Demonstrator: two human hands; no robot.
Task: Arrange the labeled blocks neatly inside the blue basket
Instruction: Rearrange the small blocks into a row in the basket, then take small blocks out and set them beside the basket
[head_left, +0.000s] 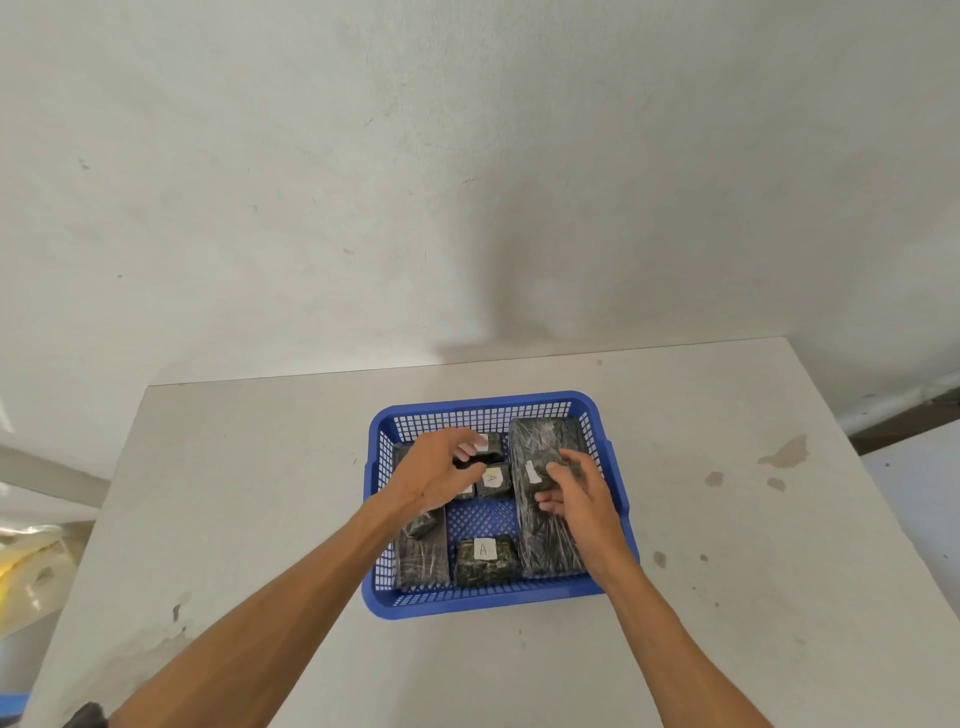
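A blue basket (498, 603) sits in the middle of the table. Dark wrapped blocks with white labels lie inside it. A long block (545, 441) runs along the right side and another long block (421, 561) along the left. A small block marked A (485, 561) rests at the near wall, and a second A block (493, 480) lies in the middle. My left hand (434, 475) grips a small block (485, 449) near the far wall. My right hand (579, 501) holds a small labeled block (537, 475) on top of the right long block.
The white table (260, 493) stands against a pale wall, with brown stains (784, 452) to the right of the basket. A yellow bag (26, 571) lies off the table's left edge.
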